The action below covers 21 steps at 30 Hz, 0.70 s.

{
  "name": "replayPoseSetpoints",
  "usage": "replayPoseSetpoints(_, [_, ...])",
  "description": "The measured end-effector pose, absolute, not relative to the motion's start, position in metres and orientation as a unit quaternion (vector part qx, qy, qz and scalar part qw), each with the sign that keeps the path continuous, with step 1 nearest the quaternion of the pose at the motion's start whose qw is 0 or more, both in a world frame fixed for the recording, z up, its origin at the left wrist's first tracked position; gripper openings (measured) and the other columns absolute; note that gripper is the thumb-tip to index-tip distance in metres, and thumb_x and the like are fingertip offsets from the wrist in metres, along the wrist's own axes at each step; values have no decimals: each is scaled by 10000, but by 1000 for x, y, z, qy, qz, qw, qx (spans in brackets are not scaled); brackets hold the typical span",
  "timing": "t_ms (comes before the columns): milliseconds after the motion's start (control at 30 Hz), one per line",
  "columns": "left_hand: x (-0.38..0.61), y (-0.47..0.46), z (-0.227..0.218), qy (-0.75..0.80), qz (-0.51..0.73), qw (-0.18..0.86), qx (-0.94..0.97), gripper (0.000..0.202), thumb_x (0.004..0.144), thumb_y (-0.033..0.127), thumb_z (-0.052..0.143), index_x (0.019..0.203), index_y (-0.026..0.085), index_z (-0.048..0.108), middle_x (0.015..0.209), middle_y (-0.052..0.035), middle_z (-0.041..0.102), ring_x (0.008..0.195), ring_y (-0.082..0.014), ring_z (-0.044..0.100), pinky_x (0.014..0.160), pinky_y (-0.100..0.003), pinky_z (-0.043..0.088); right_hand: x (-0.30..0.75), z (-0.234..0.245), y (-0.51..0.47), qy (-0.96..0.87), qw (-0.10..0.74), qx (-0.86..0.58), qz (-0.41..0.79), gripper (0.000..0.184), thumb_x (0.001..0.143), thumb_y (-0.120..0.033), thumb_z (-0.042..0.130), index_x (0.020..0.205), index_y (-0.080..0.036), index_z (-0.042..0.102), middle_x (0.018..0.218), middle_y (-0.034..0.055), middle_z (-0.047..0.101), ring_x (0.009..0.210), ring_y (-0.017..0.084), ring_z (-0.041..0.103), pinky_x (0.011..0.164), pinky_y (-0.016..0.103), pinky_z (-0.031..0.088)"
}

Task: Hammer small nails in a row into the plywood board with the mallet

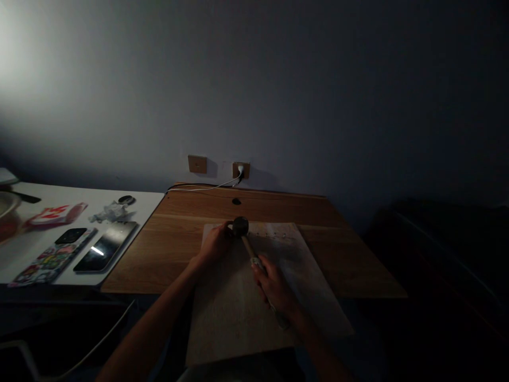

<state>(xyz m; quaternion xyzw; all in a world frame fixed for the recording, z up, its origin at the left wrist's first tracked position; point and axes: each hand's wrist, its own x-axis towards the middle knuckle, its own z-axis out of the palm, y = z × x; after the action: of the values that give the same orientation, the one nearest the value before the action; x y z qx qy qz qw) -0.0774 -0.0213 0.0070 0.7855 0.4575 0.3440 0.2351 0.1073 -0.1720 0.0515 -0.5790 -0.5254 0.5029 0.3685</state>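
Note:
My right hand is wrapped round the handle of a hammer with a dark, rounded head and a pale shaft. The hammer head is over the far left part of a light wooden board. Beside that head my left hand has its fingers bent in a pinch near the board's far edge; the head and shadow hide what is between the fingertips. To the right of the head, several small shiny nails stand in a row along the board's far side.
The board lies on a brown wooden table and overhangs its near edge. On the white table at left are two phones, a red-and-white packet and crumpled plastic. Cables run to a wall socket.

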Motion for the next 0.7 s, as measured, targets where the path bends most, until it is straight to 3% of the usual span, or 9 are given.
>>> replayPoseSetpoints(133, [-79,-20,8,456,342,231,789,450,780,112,562,1221,200,572,891,-13,715,769,-154,679,729,-252,525,125,56,-182,-494,389,-588,509,358,897,-586,472,954,-232,490,682,-98,453,356,31,371,282,140,280])
replayPoseSetpoints(333, [-69,-48,25,390,335,136,847,380,822,239,644,1200,222,615,1146,-84,602,985,-199,633,870,-309,520,160,57,-207,-431,384,-642,504,407,866,-637,496,961,-242,491,651,-97,456,368,41,381,301,143,295])
replayPoseSetpoints(467, [-46,-87,43,205,189,89,956,310,875,194,610,1172,277,635,1014,-42,685,973,-193,632,924,-312,464,167,50,-215,-398,386,-659,509,472,835,-664,517,1075,-258,513,632,-99,447,354,46,372,298,146,275])
replayPoseSetpoints(567, [-31,-109,50,139,145,5,980,267,893,147,598,1140,240,633,947,-62,712,912,-216,636,851,-341,459,165,47,-216,-386,369,-674,510,545,818,-676,519,1185,-273,503,610,-100,431,349,59,383,293,150,275])
replayPoseSetpoints(700, [-25,-120,53,108,145,-66,981,83,884,138,620,939,192,652,797,-57,676,806,-234,621,740,-364,444,161,46,-216,-400,352,-678,506,580,819,-682,511,1238,-281,493,623,-89,451,367,68,420,296,151,303])
